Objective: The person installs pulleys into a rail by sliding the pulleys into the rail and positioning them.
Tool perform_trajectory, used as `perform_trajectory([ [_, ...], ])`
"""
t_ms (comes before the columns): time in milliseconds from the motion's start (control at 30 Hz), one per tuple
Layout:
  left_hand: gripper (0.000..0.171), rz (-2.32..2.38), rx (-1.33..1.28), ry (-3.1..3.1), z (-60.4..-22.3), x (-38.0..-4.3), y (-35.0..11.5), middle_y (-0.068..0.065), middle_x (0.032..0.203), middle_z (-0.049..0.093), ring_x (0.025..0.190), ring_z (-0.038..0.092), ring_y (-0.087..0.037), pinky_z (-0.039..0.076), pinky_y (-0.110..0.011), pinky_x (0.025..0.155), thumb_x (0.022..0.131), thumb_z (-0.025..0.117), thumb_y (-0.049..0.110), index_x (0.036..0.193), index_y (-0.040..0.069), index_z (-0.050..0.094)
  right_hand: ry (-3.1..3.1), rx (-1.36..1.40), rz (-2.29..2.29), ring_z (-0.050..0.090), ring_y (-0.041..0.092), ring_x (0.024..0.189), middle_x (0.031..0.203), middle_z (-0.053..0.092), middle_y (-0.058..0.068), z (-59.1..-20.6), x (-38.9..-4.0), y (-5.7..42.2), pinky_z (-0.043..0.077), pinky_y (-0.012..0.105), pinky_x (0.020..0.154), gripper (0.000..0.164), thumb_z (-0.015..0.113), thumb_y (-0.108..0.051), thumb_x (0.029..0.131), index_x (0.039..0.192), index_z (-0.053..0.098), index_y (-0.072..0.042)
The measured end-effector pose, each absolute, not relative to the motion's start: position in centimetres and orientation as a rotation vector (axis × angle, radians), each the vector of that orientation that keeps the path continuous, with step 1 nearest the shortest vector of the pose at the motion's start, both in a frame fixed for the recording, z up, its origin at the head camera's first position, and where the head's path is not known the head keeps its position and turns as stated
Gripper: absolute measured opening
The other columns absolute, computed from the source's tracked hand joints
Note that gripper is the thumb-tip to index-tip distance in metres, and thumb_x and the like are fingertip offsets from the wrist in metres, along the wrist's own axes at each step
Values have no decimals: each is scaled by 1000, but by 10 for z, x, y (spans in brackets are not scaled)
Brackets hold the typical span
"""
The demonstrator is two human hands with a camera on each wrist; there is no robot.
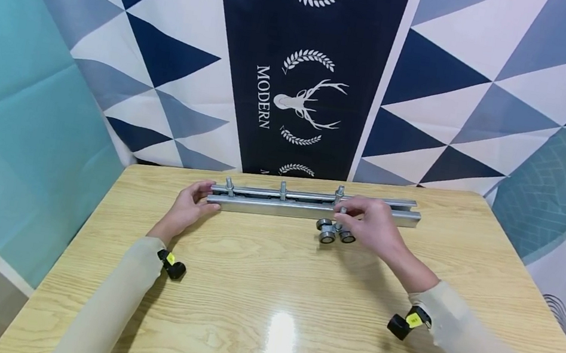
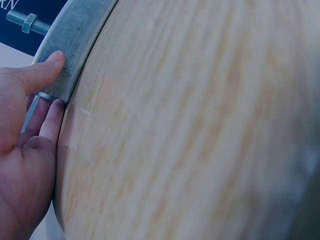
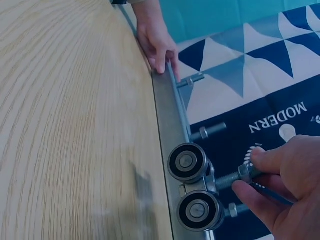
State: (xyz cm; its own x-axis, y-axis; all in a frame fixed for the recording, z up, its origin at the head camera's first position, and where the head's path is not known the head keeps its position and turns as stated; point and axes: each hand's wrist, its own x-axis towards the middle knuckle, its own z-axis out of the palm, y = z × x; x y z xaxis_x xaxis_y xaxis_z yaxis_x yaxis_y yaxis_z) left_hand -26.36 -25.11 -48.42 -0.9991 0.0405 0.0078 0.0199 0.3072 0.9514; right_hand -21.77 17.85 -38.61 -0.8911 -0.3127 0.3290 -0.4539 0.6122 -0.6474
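A long metal channel track (image 1: 273, 207) lies along the far part of the table, its slotted side up. My left hand (image 1: 188, 211) grips its left end, the thumb (image 2: 56, 61) on the front face and other fingers around the end and behind. Three threaded bolts with nuts, such as the middle bolt (image 1: 283, 190), stand up from the slot. In my right hand (image 1: 376, 227) is a roller trolley (image 1: 328, 235) with black-and-silver wheels (image 3: 198, 210). My thumb and fingers pinch its threaded bolt (image 3: 230, 180) at the nut, and the wheels hang in front of the track's right part.
The wooden table (image 1: 224, 289) stretches toward me from the track. Behind its far edge hangs a patterned cloth (image 1: 297, 112) with triangles and a deer print. Teal fabric (image 1: 11, 102) hangs at the left. Each wrist wears a small black camera (image 1: 399, 327).
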Motion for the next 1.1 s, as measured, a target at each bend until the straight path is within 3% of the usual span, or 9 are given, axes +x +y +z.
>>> perform_trajectory([
  [100,67,1834,54,2531,-484,-263,-251,-17,145,50,133,47,-28,41,-39,113,87,77,9,147,7,46,-2673,621,1129,69,21,83,96,78,10,-384,-217,185,53,29,59,8,75,-9,88,95,79,-10],
  [333,66,1829,52,2535,-484,-261,-249,-17,142,52,129,50,-28,46,-12,92,87,77,7,146,7,47,-2696,571,1113,69,24,83,96,77,13,-383,-219,203,51,27,54,11,74,-10,89,99,78,-7],
  [600,66,1832,53,2532,-482,-261,-249,-17,142,52,130,49,-28,46,-25,102,87,77,8,146,7,47,-2671,505,1055,65,24,79,96,77,15,-376,-226,224,48,23,53,14,76,-10,88,101,79,-7],
  [933,67,1862,41,2519,-483,-262,-250,-20,141,52,130,50,-30,46,-6,87,86,77,3,146,5,47,-2696,395,1027,64,23,80,105,76,19,-367,-236,247,48,21,51,15,74,-10,89,103,78,-6],
  [1100,68,1872,40,2520,-484,-264,-250,-21,142,52,132,49,-30,45,-23,106,86,77,2,146,5,46,-2697,370,997,62,16,77,101,77,19,-365,-242,264,47,24,48,15,73,-12,91,104,79,-6],
])
